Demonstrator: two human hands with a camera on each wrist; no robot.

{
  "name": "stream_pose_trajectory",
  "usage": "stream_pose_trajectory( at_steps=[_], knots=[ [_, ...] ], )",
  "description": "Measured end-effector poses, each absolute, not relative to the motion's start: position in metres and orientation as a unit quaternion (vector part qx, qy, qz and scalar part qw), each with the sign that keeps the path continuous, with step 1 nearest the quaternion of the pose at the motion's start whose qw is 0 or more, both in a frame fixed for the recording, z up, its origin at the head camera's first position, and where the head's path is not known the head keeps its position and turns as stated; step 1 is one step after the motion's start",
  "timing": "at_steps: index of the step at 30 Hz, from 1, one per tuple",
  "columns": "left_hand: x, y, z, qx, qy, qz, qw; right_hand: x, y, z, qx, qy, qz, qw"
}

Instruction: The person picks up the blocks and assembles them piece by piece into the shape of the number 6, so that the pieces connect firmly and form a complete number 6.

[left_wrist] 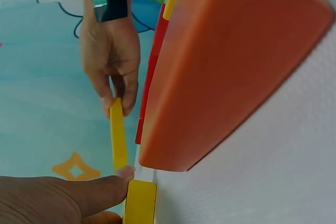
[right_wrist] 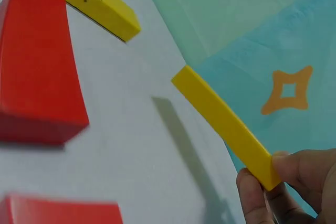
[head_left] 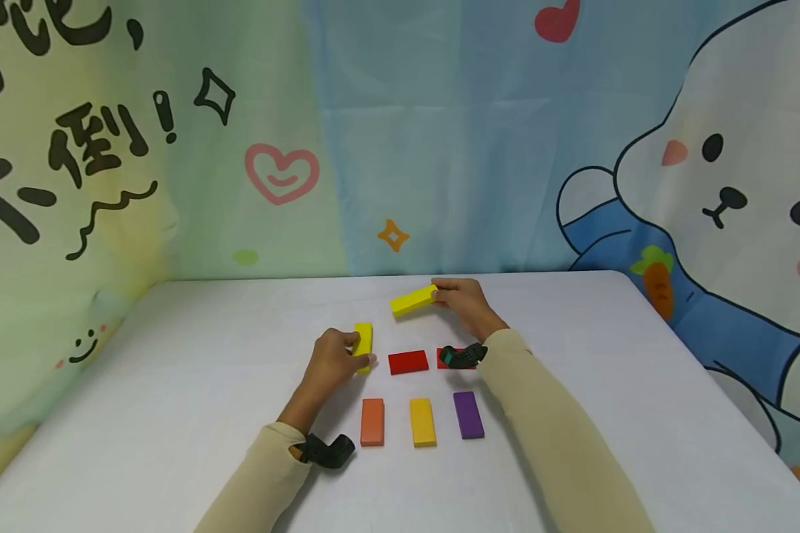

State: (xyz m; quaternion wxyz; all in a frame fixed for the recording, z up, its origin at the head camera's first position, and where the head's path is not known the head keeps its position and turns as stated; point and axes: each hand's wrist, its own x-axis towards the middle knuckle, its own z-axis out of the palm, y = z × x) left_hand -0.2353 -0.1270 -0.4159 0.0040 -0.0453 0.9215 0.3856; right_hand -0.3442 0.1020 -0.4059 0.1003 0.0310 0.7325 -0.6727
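My right hand (head_left: pixel 463 302) pinches one end of a yellow block (head_left: pixel 413 301) between thumb and fingers. In the right wrist view that yellow block (right_wrist: pixel 226 127) is held above the white table and casts a shadow. My left hand (head_left: pixel 333 357) grips another yellow block (head_left: pixel 364 337) that lies on the table, thumb and fingers along its sides. The left wrist view shows my left thumb at the end of this yellow block (left_wrist: pixel 140 203). Just right of the left hand lies a red block (head_left: pixel 408 362). A second red block (head_left: pixel 441 359) is partly hidden behind the right wrist's camera.
Nearer the front edge, an orange block (head_left: pixel 372 422), a darker yellow block (head_left: pixel 423 422) and a purple block (head_left: pixel 469 414) lie in a row. The white table (head_left: pixel 193 385) ends at a printed cloth backdrop (head_left: pixel 400 133).
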Motion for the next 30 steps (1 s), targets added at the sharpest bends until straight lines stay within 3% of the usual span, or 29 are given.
stream_pose_trajectory(
  at_steps=[9,30],
  knots=[
    [-0.236,-0.123,-0.416,-0.039,0.926,0.376,0.010,-0.342,0.089,-0.409,0.037,0.728,-0.681,0.066],
    [-0.237,-0.124,-0.416,-0.034,0.923,0.384,0.011,-0.360,0.043,-0.417,0.108,0.793,-0.597,0.051]
  ],
)
